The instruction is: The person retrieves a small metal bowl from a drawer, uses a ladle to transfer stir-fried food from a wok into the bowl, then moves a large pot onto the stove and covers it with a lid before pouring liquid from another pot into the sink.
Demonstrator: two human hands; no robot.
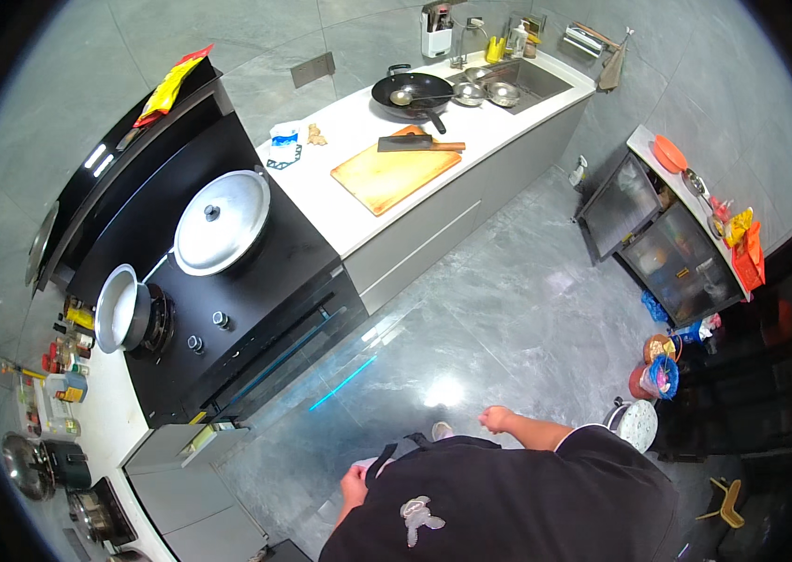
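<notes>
My right hand (497, 419) hangs over the tiled floor in front of my body, its fingers curled in and nothing visible in them. Close to my waist is my left hand (353, 486), bent beside a dark strap (382, 460) and a pale item; my clothing partly hides it, so its grip is unclear. Both hands are well apart from the counter. A cleaver (406, 143) lies across the top of a wooden cutting board (396, 175). Behind it sits a black wok (383, 91) with a metal ladle (401, 97) inside.
On the black stove (255, 288) stand a lidded pan (223, 225) and a metal pot (115, 309). Metal bowls (503, 93) rest at the sink (543, 77). A low cabinet (680, 263) at right has a door ajar. Bins (642, 383) and a round-topped stool (634, 425) stand nearby.
</notes>
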